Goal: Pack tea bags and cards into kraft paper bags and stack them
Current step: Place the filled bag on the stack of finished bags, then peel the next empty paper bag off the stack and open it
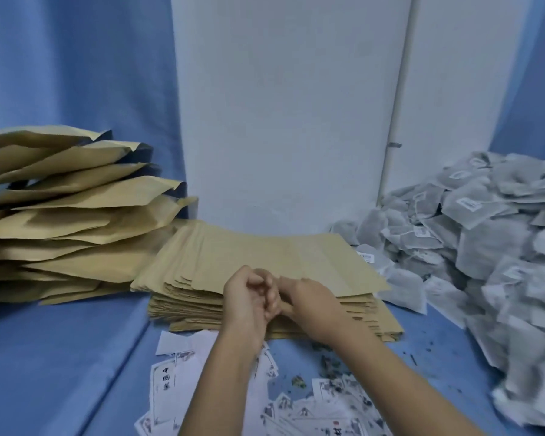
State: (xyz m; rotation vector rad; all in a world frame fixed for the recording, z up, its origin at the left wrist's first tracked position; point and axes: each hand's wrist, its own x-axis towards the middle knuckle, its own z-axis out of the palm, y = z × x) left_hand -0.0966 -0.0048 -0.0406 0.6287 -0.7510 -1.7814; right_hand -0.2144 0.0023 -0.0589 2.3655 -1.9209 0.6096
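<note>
Left hand [249,298] and right hand [310,302] meet with fingers curled together (whether they pinch anything, I cannot tell) over the flat kraft bag stack [265,253]. Cards [167,388] lie at 6 o'clock, tea bags [485,240] at 3, filled kraft bags [63,215] at 9.
</note>
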